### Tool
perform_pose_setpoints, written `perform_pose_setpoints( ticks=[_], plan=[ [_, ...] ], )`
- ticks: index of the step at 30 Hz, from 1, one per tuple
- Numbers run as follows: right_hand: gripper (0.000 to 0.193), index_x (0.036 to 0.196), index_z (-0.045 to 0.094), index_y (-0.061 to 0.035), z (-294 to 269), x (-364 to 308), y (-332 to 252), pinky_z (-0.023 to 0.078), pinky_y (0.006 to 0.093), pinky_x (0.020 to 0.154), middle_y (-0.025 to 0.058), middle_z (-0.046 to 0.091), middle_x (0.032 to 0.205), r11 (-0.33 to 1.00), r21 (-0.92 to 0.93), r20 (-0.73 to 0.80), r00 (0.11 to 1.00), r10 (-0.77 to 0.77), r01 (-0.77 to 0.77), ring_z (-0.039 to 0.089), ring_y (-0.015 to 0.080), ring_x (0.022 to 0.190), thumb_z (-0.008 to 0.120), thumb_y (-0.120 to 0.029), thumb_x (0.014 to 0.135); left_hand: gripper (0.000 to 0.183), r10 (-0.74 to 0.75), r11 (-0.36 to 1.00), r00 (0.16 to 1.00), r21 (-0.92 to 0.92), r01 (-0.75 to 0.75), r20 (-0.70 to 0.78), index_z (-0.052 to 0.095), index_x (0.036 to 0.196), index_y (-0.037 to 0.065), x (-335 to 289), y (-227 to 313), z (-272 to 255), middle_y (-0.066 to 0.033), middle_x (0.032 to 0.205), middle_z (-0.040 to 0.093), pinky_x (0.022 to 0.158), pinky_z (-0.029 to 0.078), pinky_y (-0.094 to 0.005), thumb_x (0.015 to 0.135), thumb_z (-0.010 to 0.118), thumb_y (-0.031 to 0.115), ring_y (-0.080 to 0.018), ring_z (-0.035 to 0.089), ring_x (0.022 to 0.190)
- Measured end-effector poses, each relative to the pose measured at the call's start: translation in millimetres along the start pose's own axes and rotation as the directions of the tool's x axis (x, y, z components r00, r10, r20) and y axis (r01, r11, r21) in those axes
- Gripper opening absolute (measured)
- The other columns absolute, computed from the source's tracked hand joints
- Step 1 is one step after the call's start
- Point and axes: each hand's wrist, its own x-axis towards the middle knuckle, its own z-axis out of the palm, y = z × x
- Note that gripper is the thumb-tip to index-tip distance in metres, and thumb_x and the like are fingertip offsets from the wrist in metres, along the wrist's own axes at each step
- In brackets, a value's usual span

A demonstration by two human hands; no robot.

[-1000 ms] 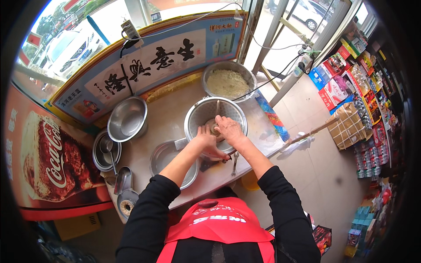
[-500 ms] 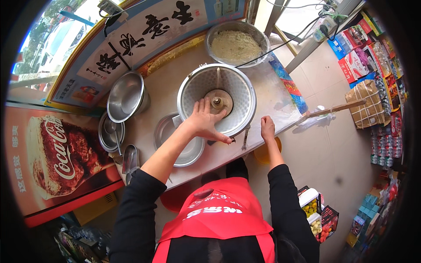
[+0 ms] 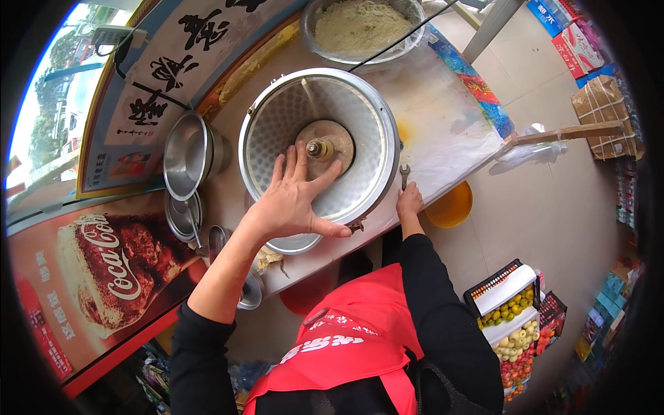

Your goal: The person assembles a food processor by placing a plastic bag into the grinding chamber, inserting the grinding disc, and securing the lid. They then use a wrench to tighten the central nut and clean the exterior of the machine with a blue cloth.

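Note:
A large round metal drum machine [image 3: 373, 138] with a dimpled inner wall stands on the table, its top uncovered. At its centre is a round stone-like disc [image 3: 344, 158] with a brass-coloured bolt [image 3: 320, 148] in it. My left hand [image 3: 294, 200] reaches over the near rim, fingers spread toward the bolt, thumb by a small latch [image 3: 356, 226] on the rim. Right of the drum, at the table's front edge, my right hand [image 3: 410, 200] is closed round the lower end of a wrench [image 3: 404, 173], whose open jaw sticks out beyond the fingers.
A bowl of pale shredded food [image 3: 363, 28] stands behind the drum. Metal bowls [image 3: 187, 155] sit to the left. A black cable [image 3: 408, 34] crosses the back. Beyond the front edge are a yellow bucket [image 3: 453, 205], a wooden bar [image 3: 567, 133] and fruit crates [image 3: 508, 304].
My right hand has moved to the wrench on the table and closed on it. My left hand stays spread at the drum. The view has shifted and come closer to the drum.

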Motion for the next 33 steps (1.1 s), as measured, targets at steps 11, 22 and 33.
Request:
perform_pose_setpoints(
  ticks=[11, 22, 33],
  plan=[
    [0.028, 0.111, 0.048, -0.0056, -22, -32, 11, 0.048, 0.0542, 0.083, 0.0247, 0.066, 0.096, 0.919, 0.382, 0.032, 0.992, -0.120, 0.098, 0.062, 0.0466, 0.094, 0.060, -0.017, 0.089, 0.121, 0.002, 1.000, 1.000, 0.002, -0.002, -0.021, 0.037, 0.156, 0.019, -1, 3, 0, -0.0479, 0.153, 0.011, 0.122, 0.010, -0.0548, 0.060, 0.067, 0.087, -0.0559, 0.009, 0.148],
    [0.047, 0.138, 0.045, -0.0056, 36, -168, -143, 0.042, 0.0517, 0.100, 0.0229, 0.055, 0.130, 0.507, 0.452, -0.025, 0.579, -0.815, 0.734, 0.054, 0.0412, 0.119, 0.054, -0.025, 0.096, 0.125, 0.003, 1.000, 0.997, -0.030, -0.005, -0.081, 0.037, 0.155, 0.011, -1, 4, 9, -0.0488, 0.151, 0.016, 0.121, 0.007, -0.0591, 0.061, 0.060, 0.090, -0.0589, 0.011, 0.146],
    [0.050, 0.143, 0.045, -0.0041, 55, -175, -246, 0.042, 0.0498, 0.104, 0.0231, 0.053, 0.139, 0.596, 0.619, 0.083, 0.711, -0.698, 0.512, 0.053, 0.0385, 0.126, 0.051, -0.026, 0.098, 0.123, 0.047, 0.999, 0.984, -0.017, -0.051, -0.171, 0.042, 0.152, 0.010, -2, -3, 18, -0.0500, 0.149, 0.019, 0.121, 0.009, -0.0577, 0.061, 0.058, 0.091, -0.0603, 0.017, 0.144]
  ],
)
